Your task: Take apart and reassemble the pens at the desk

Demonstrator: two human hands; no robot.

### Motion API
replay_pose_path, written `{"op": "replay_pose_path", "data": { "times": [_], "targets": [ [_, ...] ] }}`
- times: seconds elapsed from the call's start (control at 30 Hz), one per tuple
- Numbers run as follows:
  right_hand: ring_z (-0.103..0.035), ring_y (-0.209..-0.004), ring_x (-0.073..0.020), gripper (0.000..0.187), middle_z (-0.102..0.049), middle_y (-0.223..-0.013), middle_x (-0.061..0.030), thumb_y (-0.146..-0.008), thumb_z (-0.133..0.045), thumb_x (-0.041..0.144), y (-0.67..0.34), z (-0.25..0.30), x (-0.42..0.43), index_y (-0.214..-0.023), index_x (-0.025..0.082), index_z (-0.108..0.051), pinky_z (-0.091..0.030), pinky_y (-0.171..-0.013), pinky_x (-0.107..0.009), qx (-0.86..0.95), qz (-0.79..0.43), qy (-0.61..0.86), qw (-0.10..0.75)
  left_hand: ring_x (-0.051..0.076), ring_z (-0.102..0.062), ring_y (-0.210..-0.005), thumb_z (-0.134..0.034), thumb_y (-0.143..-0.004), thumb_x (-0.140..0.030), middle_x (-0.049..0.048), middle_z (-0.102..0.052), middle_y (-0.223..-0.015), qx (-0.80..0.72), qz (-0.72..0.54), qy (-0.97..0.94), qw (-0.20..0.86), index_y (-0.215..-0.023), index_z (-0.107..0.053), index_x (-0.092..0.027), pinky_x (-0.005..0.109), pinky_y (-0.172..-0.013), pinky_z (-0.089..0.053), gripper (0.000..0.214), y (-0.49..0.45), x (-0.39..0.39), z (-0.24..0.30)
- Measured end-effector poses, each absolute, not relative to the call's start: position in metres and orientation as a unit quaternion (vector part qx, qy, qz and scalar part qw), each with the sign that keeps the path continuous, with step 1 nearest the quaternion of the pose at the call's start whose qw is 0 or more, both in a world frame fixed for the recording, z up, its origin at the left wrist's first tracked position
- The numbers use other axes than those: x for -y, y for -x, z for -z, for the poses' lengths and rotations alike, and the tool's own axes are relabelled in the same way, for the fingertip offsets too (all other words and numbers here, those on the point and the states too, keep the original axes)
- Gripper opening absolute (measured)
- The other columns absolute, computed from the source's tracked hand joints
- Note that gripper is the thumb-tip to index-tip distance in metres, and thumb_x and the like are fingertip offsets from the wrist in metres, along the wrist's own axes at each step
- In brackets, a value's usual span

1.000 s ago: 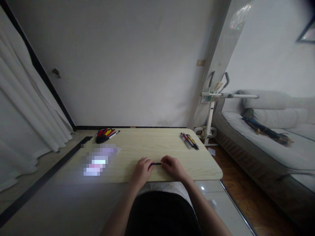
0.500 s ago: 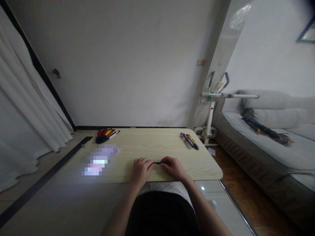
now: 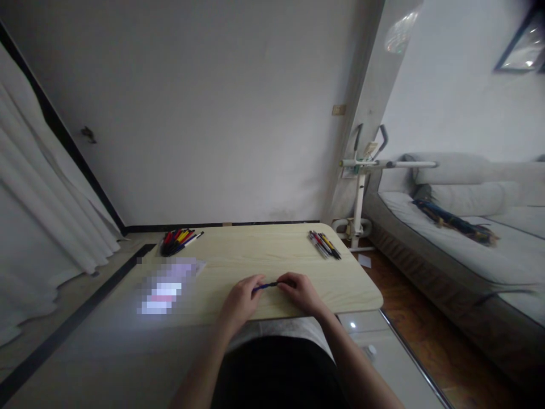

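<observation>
Head view showed both hands low over the front edge of a table [image 3: 264, 250], a pale slab with a fine wood grain, a matte face and rounded corners. The left hand [image 3: 240, 300] and the right hand [image 3: 300, 291] each pinched one end of a pen [image 3: 266, 286], with the fingers closed on it. Its slim, straight, dark blue barrel bridged the short gap between them, the right end a little higher. The pen sat near the table's front edge, at about its middle. Whether it touched the wood could not be told.

At the far left corner lay a bundle [image 3: 176, 241] of thin sticks in red, yellow, black and white, fanned out from one dark end. Near the far right corner a row [image 3: 324, 244] of similar slender pens lay side by side, roughly parallel. A blurred pale patch [image 3: 166, 287] covered the table's left part.

Soft white curtain [image 3: 51, 210] folds hung at the left. A plain grey wall [image 3: 213, 113] rose behind. To the right stood a white tubular bike [image 3: 361, 176] and a grey cushioned sofa [image 3: 460, 227].
</observation>
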State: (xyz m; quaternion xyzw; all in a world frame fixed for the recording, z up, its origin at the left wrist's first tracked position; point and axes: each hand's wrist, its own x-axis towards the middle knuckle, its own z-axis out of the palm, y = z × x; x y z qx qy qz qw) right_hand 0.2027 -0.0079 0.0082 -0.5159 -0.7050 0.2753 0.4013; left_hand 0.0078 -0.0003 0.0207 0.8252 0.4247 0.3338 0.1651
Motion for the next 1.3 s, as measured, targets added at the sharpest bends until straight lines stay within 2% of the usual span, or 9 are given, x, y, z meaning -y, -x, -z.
{"op": "replay_pose_path", "data": {
  "times": [0.2,0.33,0.43,0.5,0.63,0.8,1.07,1.17,1.3],
  "targets": [
    [-0.058,-0.073,-0.0168,0.018,-0.066,-0.080,-0.0030,-0.074,-0.053,0.025,-0.204,-0.011,0.009,-0.084,0.019,-0.066,-0.043,-0.066,-0.026,0.700,-0.294,0.499,0.419,0.015,-0.058,-0.063,-0.052,-0.072,-0.027,0.0025,-0.063,-0.072,-0.458,-0.342,-0.785,0.238,-0.074,-0.060,-0.019,0.024,-0.060,-0.042,0.011,-0.004,-0.003,-0.031],
    [-0.059,-0.074,-0.0169,0.017,-0.066,-0.080,-0.0023,-0.073,-0.054,0.025,-0.204,-0.012,0.009,-0.083,0.019,-0.066,-0.043,-0.068,-0.026,0.697,-0.299,0.491,0.427,0.013,-0.054,-0.048,-0.053,-0.071,-0.033,-0.0006,-0.058,-0.055,-0.473,-0.351,-0.739,0.326,-0.072,-0.059,-0.018,0.021,-0.046,-0.037,0.017,-0.005,-0.005,-0.027],
    [-0.059,-0.075,-0.0173,0.017,-0.067,-0.081,-0.0023,-0.073,-0.055,0.026,-0.205,-0.012,0.008,-0.083,0.019,-0.066,-0.043,-0.070,-0.027,0.697,-0.303,0.487,0.431,0.012,-0.053,-0.044,-0.056,-0.068,-0.031,-0.0014,-0.057,-0.052,-0.472,-0.371,-0.692,0.402,-0.074,-0.058,-0.016,0.019,-0.041,-0.034,0.016,-0.004,-0.006,-0.026],
    [-0.059,-0.076,-0.0174,0.017,-0.066,-0.081,-0.0024,-0.074,-0.054,0.026,-0.205,-0.012,0.008,-0.084,0.019,-0.066,-0.043,-0.070,-0.027,0.694,-0.303,0.487,0.435,0.011,-0.054,-0.045,-0.057,-0.067,-0.026,-0.0003,-0.059,-0.057,-0.457,-0.382,-0.655,0.464,-0.078,-0.057,-0.016,0.018,-0.041,-0.035,0.015,-0.002,-0.006,-0.028],
    [-0.059,-0.073,-0.0172,0.018,-0.066,-0.079,-0.0027,-0.073,-0.054,0.027,-0.206,-0.011,0.008,-0.084,0.019,-0.066,-0.043,-0.069,-0.027,0.686,-0.307,0.496,0.436,0.012,-0.060,-0.057,-0.057,-0.066,-0.016,0.0040,-0.063,-0.084,-0.381,-0.433,-0.570,0.585,-0.083,-0.054,-0.016,0.021,-0.049,-0.042,0.018,0.005,-0.005,-0.033],
    [-0.058,-0.073,-0.0172,0.019,-0.066,-0.079,-0.0031,-0.073,-0.054,0.028,-0.204,-0.014,0.008,-0.084,0.018,-0.066,-0.043,-0.068,-0.027,0.682,-0.317,0.495,0.437,0.017,-0.064,-0.067,-0.062,-0.066,-0.017,0.0045,-0.065,-0.081,-0.321,-0.502,-0.403,0.695,-0.085,-0.049,-0.017,0.029,-0.063,-0.049,0.023,0.003,-0.005,-0.027],
    [-0.057,-0.071,-0.0166,0.019,-0.066,-0.076,-0.0025,-0.073,-0.054,0.029,-0.199,-0.014,0.005,-0.082,0.018,-0.067,-0.042,-0.066,-0.026,0.665,-0.324,0.495,0.454,0.014,-0.063,-0.065,-0.066,-0.064,-0.018,0.0070,-0.066,-0.082,-0.322,-0.579,-0.281,0.695,-0.082,-0.058,-0.012,0.024,-0.061,-0.051,0.021,-0.013,-0.007,-0.016],
    [-0.056,-0.066,-0.0150,0.019,-0.064,-0.070,-0.0019,-0.073,-0.054,0.029,-0.195,-0.013,0.003,-0.079,0.017,-0.066,-0.042,-0.061,-0.024,0.644,-0.340,0.495,0.473,0.014,-0.062,-0.058,-0.065,-0.065,-0.028,0.0061,-0.065,-0.071,-0.351,-0.583,-0.315,0.662,-0.082,-0.058,-0.010,0.025,-0.055,-0.050,0.025,-0.015,-0.010,-0.013],
    [-0.055,-0.063,-0.0139,0.019,-0.063,-0.068,-0.0021,-0.069,-0.057,0.031,-0.188,-0.009,-0.001,-0.076,0.015,-0.065,-0.042,-0.059,-0.024,0.594,-0.385,0.485,0.513,0.009,-0.053,-0.044,-0.061,-0.066,-0.039,0.0001,-0.058,-0.053,-0.384,-0.593,-0.371,0.603,-0.077,-0.058,-0.010,0.019,-0.042,-0.042,0.031,-0.015,-0.014,-0.009]
  ]
}}
